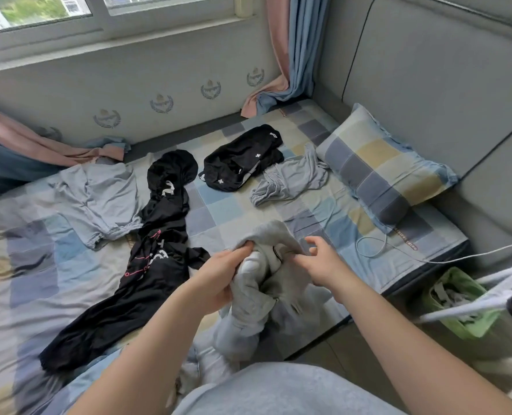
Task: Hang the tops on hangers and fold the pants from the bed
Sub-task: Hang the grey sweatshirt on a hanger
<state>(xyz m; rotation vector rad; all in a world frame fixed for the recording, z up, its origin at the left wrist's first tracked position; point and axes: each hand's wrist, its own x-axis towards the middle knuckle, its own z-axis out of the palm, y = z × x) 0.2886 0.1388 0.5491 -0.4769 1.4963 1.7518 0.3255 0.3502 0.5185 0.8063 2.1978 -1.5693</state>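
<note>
Head view: a bunched light-grey cotton garment (257, 283) is held up at the near edge of the checked-sheet bed (218, 211), the left hand (218, 277) clamped on its fabric, the right hand (317, 265) pinching its opening. Tangled as it is, a sleeve could be pulled inside out.

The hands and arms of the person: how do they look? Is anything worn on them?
Both arms are bare up to the frame edge: no sleeves show. The left hand and the right hand wear no gloves, and no rings, watch or bracelet can be seen. The fingernails look short and unpainted.
</note>
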